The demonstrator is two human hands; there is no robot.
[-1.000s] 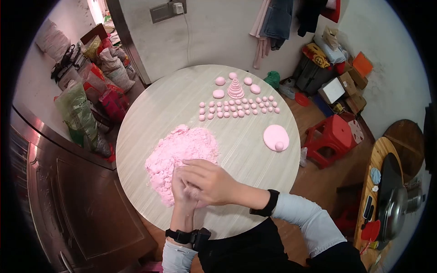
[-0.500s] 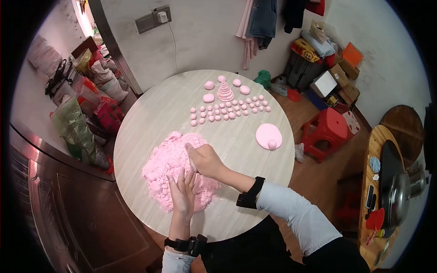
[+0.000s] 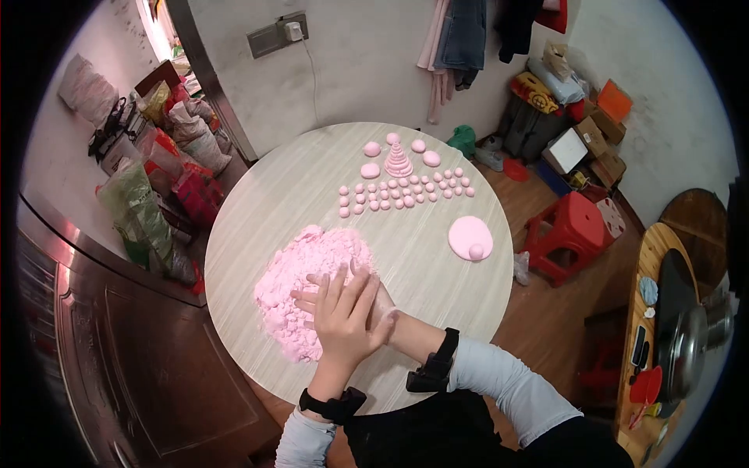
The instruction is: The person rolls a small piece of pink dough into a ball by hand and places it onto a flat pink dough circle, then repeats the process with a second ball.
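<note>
A crumbly pink mound [image 3: 292,273] lies on the round pale table [image 3: 265,187]. My left hand [image 3: 343,312], fingers spread, lies over my right hand at the mound's right side. Most of my right hand [image 3: 382,308] is hidden beneath it, and its fingers cannot be made out clearly. Farther back are rows of small pink balls [image 3: 395,193], a tiered pink cone [image 3: 398,161] and several larger pink lumps [image 3: 370,170]. A flat pink disc [image 3: 470,237] with a small ball on it rests at the right.
Right of the table stands a red stool [image 3: 566,234]. A wooden counter [image 3: 641,312] with a lidded pan [image 3: 686,351] is at the far right. Filled bags [image 3: 140,210] line the left wall beside a dark door [image 3: 172,374]. Boxes [image 3: 597,140] sit at the back right.
My left hand has moved right and now overlaps my right hand. My right hand has shifted down and right, from the top of the mound to its side. The view has shifted slightly.
</note>
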